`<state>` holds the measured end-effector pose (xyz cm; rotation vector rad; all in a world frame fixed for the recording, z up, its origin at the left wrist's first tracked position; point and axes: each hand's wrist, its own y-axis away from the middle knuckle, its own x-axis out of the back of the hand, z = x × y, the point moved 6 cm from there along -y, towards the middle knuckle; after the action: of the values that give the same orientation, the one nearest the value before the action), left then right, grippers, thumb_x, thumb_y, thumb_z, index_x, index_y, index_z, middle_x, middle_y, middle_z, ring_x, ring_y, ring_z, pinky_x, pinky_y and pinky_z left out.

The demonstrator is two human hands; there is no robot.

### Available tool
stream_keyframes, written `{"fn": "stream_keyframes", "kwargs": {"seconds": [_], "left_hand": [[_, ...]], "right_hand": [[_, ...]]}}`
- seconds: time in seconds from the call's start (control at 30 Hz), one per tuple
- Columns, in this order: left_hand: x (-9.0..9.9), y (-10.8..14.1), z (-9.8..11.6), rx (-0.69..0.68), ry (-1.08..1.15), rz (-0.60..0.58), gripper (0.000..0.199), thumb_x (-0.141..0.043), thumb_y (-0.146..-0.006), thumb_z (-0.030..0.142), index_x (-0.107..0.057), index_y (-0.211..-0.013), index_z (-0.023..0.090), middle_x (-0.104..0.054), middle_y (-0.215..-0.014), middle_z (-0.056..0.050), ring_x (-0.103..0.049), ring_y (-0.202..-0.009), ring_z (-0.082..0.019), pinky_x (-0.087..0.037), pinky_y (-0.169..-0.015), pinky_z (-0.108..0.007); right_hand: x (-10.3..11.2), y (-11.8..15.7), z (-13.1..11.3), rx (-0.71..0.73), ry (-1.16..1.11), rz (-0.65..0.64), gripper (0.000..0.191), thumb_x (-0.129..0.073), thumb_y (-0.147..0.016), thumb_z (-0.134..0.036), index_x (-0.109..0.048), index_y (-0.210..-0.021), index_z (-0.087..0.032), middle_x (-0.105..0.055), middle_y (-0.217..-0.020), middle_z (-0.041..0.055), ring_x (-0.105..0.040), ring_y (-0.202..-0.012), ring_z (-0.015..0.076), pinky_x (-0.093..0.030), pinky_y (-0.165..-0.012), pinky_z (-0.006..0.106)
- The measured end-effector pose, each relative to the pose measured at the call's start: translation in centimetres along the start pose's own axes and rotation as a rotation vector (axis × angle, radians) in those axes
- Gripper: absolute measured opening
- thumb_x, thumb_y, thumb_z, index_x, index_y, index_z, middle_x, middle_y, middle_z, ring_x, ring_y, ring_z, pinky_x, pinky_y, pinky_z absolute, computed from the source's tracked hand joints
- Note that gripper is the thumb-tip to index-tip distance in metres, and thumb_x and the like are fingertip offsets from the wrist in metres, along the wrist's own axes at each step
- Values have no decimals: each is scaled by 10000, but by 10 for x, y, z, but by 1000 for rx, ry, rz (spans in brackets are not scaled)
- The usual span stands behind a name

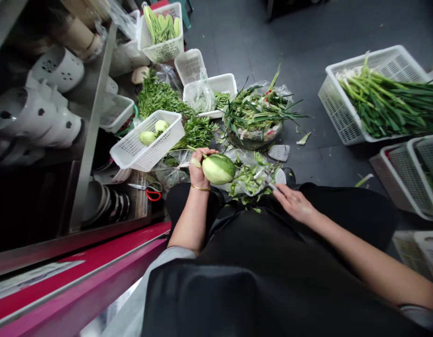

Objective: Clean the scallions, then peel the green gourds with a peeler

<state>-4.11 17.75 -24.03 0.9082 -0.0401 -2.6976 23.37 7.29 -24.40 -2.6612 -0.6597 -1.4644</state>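
My left hand is closed round the stem end of a green gourd. Pale flesh shows on the gourd's near side, with dark green skin on its far right. My right hand grips a metal peeler, blurred and held a little to the right of the gourd. Beneath both lie green peelings on clear plastic. Left of my left hand, a white basket holds two pale peeled gourds.
Leafy greens and a heap of green trimmings lie ahead. Spring onions fill a white crate at right. Red-handled scissors rest by the metal shelf on the left. Stacked baskets stand far right.
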Motion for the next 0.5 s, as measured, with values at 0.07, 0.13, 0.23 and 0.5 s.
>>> {"fn": "stream_keyframes", "kwargs": {"seconds": [0.07,0.13,0.23,0.5], "left_hand": [[-16,6,9,-64,-64,-121,344,-647,-786,483,-567,-636,183,-569,-754,-22,-604,-777,-168,-494,-850,-363],[-31,15,18,-130,-125,-230,351,-662,-767,489,-592,-627,175,-558,-758,-37,-588,-794,-179,-486,-840,-349],[-39,24,24,-172,-197,-270,342,-676,-763,456,-610,-604,160,-545,-717,-46,-562,-759,-172,-467,-817,-323],[-21,13,28,-185,-188,-201,372,-619,-811,446,-585,-570,164,-522,-670,-47,-549,-699,-170,-459,-770,-326]], "right_hand": [[28,-17,-28,93,-32,61,374,-266,-970,-341,-575,-1116,-191,-672,-983,100,-660,-825,202,-515,-746,303],[48,-39,-66,166,-39,50,364,-282,-971,-359,-576,-1119,-203,-665,-1002,75,-649,-854,190,-505,-764,298],[50,-55,-104,252,-38,-40,376,-283,-974,-380,-579,-1110,-194,-663,-884,58,-635,-738,179,-489,-668,291],[-7,28,-5,-62,-81,-224,340,-295,-962,-408,-577,-1035,-233,-660,-742,24,-638,-636,183,-480,-594,289]]}}
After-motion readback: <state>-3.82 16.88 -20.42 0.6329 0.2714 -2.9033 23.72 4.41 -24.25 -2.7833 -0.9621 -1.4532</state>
